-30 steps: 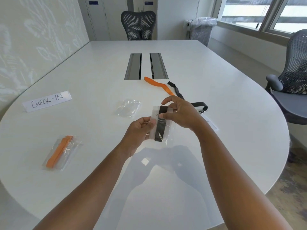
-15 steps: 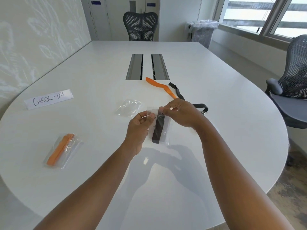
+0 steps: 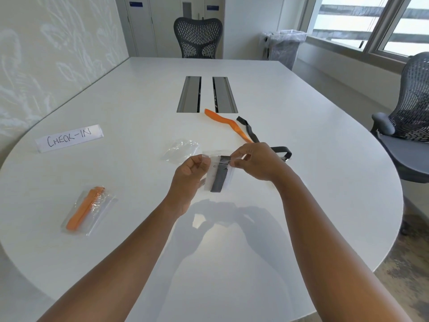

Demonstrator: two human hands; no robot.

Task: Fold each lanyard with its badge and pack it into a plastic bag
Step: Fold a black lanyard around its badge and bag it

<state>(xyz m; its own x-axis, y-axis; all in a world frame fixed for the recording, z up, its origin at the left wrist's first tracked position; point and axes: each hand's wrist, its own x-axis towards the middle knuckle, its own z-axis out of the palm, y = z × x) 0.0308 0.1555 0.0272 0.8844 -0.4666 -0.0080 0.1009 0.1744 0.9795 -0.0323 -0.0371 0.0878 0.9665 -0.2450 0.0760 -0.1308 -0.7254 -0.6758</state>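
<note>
A clear plastic bag (image 3: 219,176) with a folded black lanyard and its badge inside hangs just above the white table (image 3: 139,101). My left hand (image 3: 189,176) pinches the bag's top left corner and my right hand (image 3: 255,162) pinches its top right edge. A second bag with a folded orange lanyard (image 3: 87,209) lies packed at the left. Loose on the table behind my hands are an orange lanyard (image 3: 228,124), a black lanyard (image 3: 249,130) and an empty clear bag (image 3: 181,151).
A paper sign reading CHECK-IN (image 3: 69,138) lies at the left. Two metal cable slots (image 3: 206,94) sit in the table's middle. Office chairs stand at the far end (image 3: 197,38) and at the right (image 3: 408,126), a lined bin (image 3: 283,46) by the window.
My right fingers have slid from over the black lanyard to the bag's top edge, and both hands now pinch along the opening. The bag sits slightly lower.
</note>
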